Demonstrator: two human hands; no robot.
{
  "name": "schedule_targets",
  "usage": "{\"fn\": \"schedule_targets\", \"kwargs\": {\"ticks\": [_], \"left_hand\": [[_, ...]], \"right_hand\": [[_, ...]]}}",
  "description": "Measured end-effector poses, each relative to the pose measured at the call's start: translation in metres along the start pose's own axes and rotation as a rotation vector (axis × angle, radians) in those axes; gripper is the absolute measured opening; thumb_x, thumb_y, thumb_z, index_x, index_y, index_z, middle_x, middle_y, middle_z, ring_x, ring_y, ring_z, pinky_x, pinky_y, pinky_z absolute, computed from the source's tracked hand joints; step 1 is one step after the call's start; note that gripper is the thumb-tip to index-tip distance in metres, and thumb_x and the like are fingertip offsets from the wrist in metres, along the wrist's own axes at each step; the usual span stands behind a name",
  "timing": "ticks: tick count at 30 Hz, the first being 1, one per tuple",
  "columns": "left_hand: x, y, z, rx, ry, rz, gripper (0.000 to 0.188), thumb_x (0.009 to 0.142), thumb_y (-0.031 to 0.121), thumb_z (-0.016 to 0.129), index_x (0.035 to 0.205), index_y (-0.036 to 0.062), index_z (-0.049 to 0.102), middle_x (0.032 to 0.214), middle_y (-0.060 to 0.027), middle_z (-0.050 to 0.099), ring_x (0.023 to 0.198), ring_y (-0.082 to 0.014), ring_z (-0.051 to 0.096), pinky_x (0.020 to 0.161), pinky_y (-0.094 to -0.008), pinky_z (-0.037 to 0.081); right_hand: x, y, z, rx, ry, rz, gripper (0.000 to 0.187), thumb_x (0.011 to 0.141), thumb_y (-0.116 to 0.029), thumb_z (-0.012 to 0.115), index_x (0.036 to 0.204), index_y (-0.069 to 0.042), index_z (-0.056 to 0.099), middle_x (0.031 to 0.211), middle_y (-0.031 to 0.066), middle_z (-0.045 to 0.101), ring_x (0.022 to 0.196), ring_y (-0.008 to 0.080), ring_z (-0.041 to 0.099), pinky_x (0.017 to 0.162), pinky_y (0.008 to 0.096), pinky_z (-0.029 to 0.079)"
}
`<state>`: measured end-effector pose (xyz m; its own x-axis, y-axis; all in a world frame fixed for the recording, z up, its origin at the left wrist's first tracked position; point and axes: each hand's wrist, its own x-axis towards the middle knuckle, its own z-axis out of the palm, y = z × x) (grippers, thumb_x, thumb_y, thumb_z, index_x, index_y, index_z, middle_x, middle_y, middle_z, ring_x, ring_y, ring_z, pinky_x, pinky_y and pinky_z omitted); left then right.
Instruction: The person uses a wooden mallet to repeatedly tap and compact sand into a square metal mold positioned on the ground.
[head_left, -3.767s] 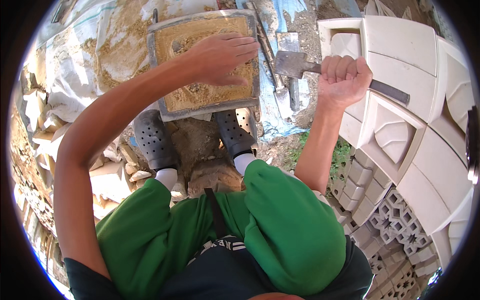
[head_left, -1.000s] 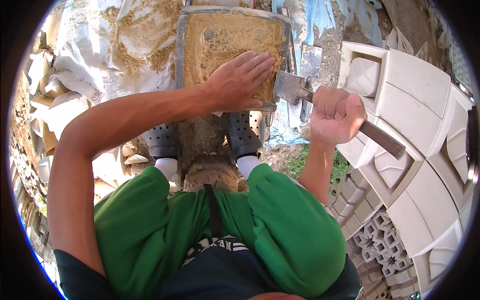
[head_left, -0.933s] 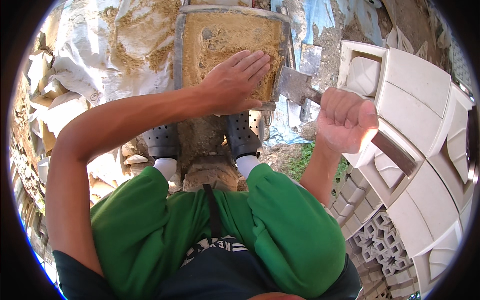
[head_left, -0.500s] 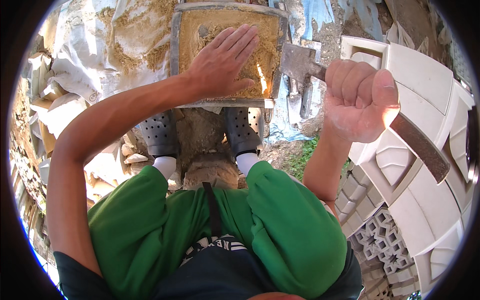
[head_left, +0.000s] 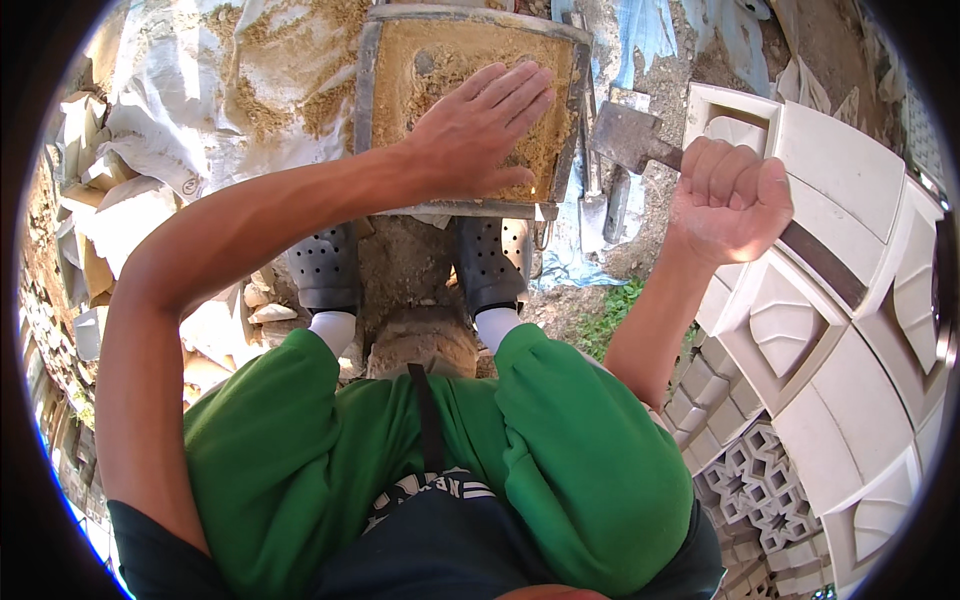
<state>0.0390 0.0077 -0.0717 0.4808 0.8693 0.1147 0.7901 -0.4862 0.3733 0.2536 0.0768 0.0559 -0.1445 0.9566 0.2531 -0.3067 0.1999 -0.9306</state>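
My left hand (head_left: 475,135) lies flat with outstretched fingers over a dark-rimmed rectangular frame (head_left: 366,110) filled with sandy, tan material (head_left: 455,42). Whether the palm presses on that material I cannot tell. To the right, my right hand (head_left: 735,200) is closed round the dark handle of a hammer (head_left: 622,137) with a broad, blocky metal head. The head is in the air just right of the frame's right rim, and the handle's far end sticks out past my fist over pale cast blocks.
Pale patterned blocks (head_left: 850,420) stack along the right, with a star-patterned openwork block (head_left: 762,478) lower down. A trowel (head_left: 592,215) lies right of the frame. Broken pieces (head_left: 130,225) pile up at left beside a sandy white sheet (head_left: 190,130). Grey clogs (head_left: 325,265) are below the frame.
My left hand has shifted right across the frame, still flat. The hammer has moved slightly right and its handle end has swung up. The whole view has shifted a little too.
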Motion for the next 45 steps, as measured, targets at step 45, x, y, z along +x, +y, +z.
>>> {"fn": "schedule_targets", "kwargs": {"ticks": [45], "left_hand": [[-0.013, 0.010, -0.003, -0.008, -0.091, -0.059, 0.094, 0.094, 0.052, 0.061, 0.154, -0.0113, 0.027, 0.164, -0.0257, 0.026, 0.155, -0.0370, 0.021, 0.127, -0.0460, 0.017]], "right_hand": [[0.025, 0.062, 0.033, -0.173, -0.125, -0.115, 0.041, 0.097, -0.011, 0.055, 0.060, -0.007, 0.037, 0.054, -0.0002, 0.038, 0.045, 0.0097, 0.031, 0.045, 0.0295, 0.024]]}}
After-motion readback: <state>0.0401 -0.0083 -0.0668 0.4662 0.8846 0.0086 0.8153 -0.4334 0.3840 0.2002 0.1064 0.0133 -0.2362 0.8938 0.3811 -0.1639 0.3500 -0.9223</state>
